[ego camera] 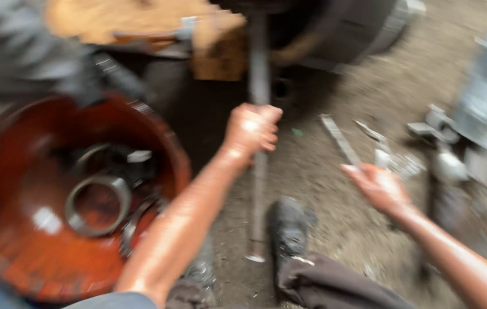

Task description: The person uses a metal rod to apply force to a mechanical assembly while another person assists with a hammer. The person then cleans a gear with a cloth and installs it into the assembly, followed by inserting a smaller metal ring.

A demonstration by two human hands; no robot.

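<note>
The picture is blurred by motion. My left hand [252, 129] is shut around a long grey metal rod [259, 74] that stands upright from the dirt floor to a dark machine above. My right hand [379, 186] is open, palm up, reaching over the ground toward a flat metal strip [340, 140] whose near end lies at my fingertips. Whether the fingers touch it is unclear.
A large red-brown basin [8, 189] with metal rings [97, 203] and dark parts sits at the left. Another person's grey sleeve [20, 51] reaches in at top left. Loose metal parts [444, 143] lie at the right. My shoe [289, 226] rests beside the rod.
</note>
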